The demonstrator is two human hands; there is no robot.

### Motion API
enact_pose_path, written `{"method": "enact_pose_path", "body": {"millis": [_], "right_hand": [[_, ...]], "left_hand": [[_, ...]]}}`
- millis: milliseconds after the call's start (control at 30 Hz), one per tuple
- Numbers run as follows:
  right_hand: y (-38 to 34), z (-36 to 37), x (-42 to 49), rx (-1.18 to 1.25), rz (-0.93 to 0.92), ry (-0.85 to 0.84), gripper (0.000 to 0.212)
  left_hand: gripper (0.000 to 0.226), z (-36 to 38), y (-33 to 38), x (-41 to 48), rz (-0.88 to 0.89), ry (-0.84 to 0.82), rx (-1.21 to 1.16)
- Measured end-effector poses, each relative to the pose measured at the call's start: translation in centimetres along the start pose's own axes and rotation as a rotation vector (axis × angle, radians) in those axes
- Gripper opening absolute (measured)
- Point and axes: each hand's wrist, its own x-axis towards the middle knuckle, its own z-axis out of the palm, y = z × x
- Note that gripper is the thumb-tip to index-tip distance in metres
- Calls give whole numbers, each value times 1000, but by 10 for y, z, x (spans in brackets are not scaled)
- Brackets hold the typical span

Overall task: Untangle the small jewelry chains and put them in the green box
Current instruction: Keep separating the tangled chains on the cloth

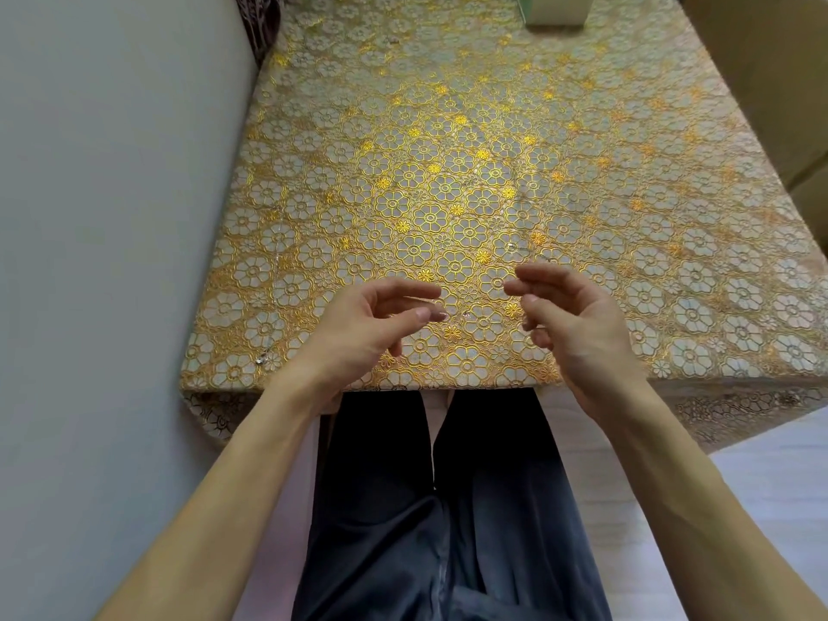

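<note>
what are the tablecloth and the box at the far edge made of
Tablecloth: likely vinyl or plastic lace, glossy; the gold flower pattern glints under light. Box: pale green, matte, probably cardboard; mostly cropped, so unsure.

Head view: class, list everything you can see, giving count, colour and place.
cloth: one, gold floral, covering the table
box: one, pale green, far edge, partly out of frame
chains: number unclear, silver, faint on the cloth near the hands and left edge
wall: one, grey, left
seat: one, tan, right
trousers: one pair, dark, below the near edge
left hand: fingers curled, over the near edge
right hand: fingers curled, beside it
</note>
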Motion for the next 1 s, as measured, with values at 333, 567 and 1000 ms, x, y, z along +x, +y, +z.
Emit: {"method": "enact_pose_path", "body": {"millis": [333,567,1000], "right_hand": [[0,6,24,-48,-84,-12,39],[19,-1,3,-574,-21,-17,35],[18,0,6,-1084,-283,-12,24]], "left_hand": [[19,-14,12,26,247,121,361],[22,-1,-33,-7,350,80,684],[22,2,-53,-32,513,96,870]]}}
